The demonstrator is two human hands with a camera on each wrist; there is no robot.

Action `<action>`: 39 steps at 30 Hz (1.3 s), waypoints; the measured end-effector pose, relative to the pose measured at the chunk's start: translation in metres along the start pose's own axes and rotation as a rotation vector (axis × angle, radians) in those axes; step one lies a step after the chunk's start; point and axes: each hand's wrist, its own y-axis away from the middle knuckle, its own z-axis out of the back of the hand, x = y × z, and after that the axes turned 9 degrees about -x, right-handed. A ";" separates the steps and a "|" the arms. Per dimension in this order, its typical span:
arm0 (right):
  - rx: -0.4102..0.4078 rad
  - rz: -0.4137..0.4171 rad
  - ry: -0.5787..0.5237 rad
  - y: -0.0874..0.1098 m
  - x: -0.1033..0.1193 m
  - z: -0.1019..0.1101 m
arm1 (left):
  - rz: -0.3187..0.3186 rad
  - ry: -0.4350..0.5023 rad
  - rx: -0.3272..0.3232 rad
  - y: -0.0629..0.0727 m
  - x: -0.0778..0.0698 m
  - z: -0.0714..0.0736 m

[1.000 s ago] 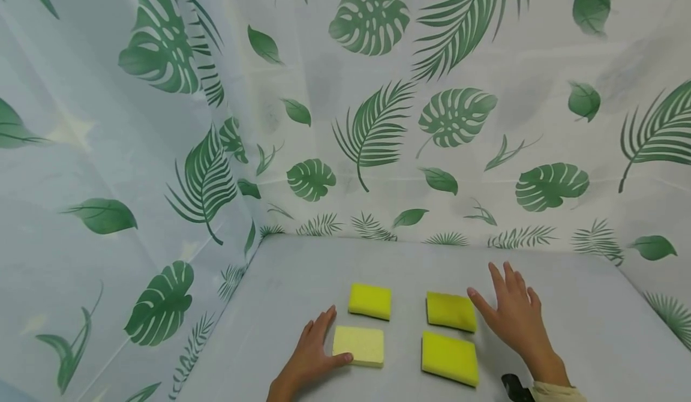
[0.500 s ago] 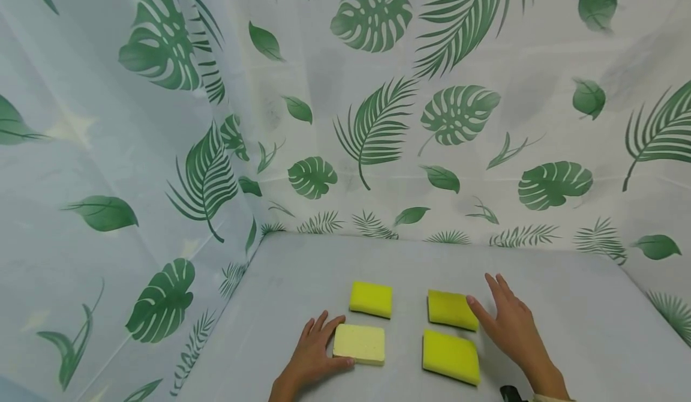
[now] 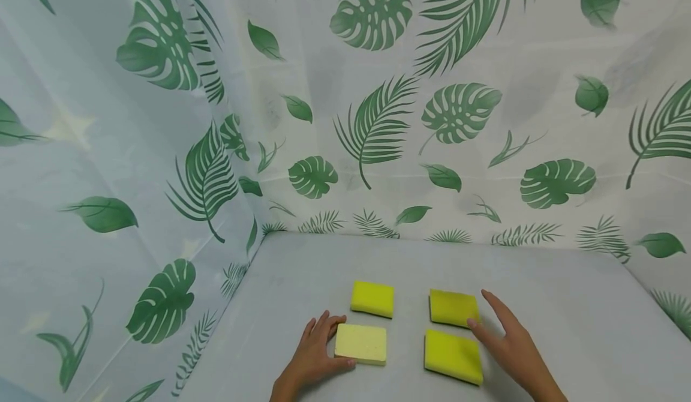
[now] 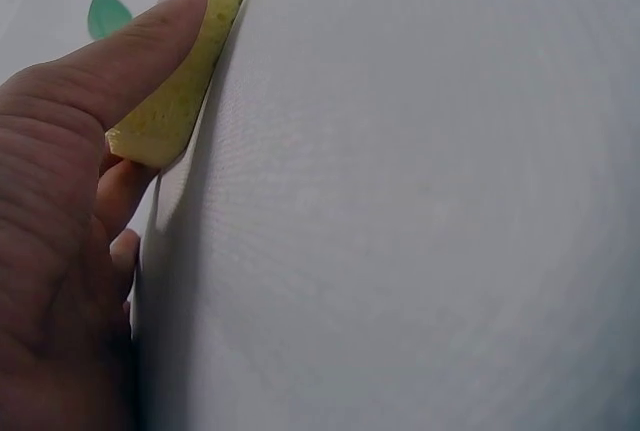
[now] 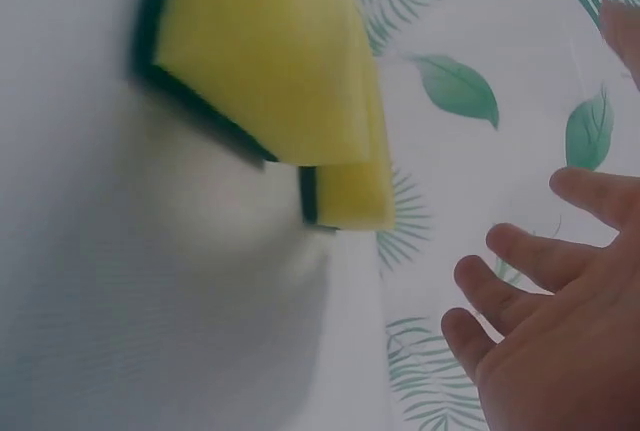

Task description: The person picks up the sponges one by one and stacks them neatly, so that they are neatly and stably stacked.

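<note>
A pale yellow sponge block (image 3: 360, 344) lies flat on the grey-white table. My left hand (image 3: 315, 354) holds it from the left, thumb along its near side and fingers around the far left corner. In the left wrist view the thumb (image 4: 150, 51) presses on the sponge's pitted side. My right hand (image 3: 513, 345), fingers extended and spread, holds nothing and is beside two bright yellow scouring sponges. The thumb overlaps the right edge of the farther scouring sponge (image 3: 452, 307) in the head view. The nearer scouring sponge (image 3: 452, 356) shows a dark green underside in the right wrist view.
Another bright yellow scouring sponge (image 3: 372, 299) lies behind the pale block. The table (image 3: 313, 264) meets a white leaf-patterned sheet (image 3: 378, 204) at the back, with more of it along the left and right sides.
My right hand has come down and nearer to me, closer to the two right-hand sponges. The left hand's fingers have closed in around the pale sponge block, which stays in place.
</note>
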 end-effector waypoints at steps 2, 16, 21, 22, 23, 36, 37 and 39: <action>0.015 0.005 0.010 0.003 -0.001 -0.003 | -0.002 -0.010 0.000 0.001 -0.001 0.000; 0.085 0.043 0.016 0.025 -0.020 -0.021 | 0.018 -0.027 0.001 0.002 -0.004 0.001; 0.129 0.036 0.058 0.026 -0.025 -0.028 | 0.017 -0.028 -0.004 0.002 -0.003 0.001; 0.136 0.040 0.064 0.026 -0.027 -0.029 | 0.016 -0.028 -0.004 0.002 -0.003 0.001; 0.141 0.047 0.068 0.027 -0.028 -0.030 | 0.017 -0.028 -0.004 0.001 -0.003 0.001; 0.153 0.082 0.099 0.026 -0.035 -0.037 | 0.019 -0.029 -0.005 0.000 -0.001 -0.001; 0.149 0.082 0.090 0.026 -0.035 -0.037 | 0.017 -0.028 -0.005 0.000 -0.001 -0.001; 0.138 0.082 0.073 0.027 -0.033 -0.037 | 0.015 -0.028 -0.006 0.000 0.000 -0.002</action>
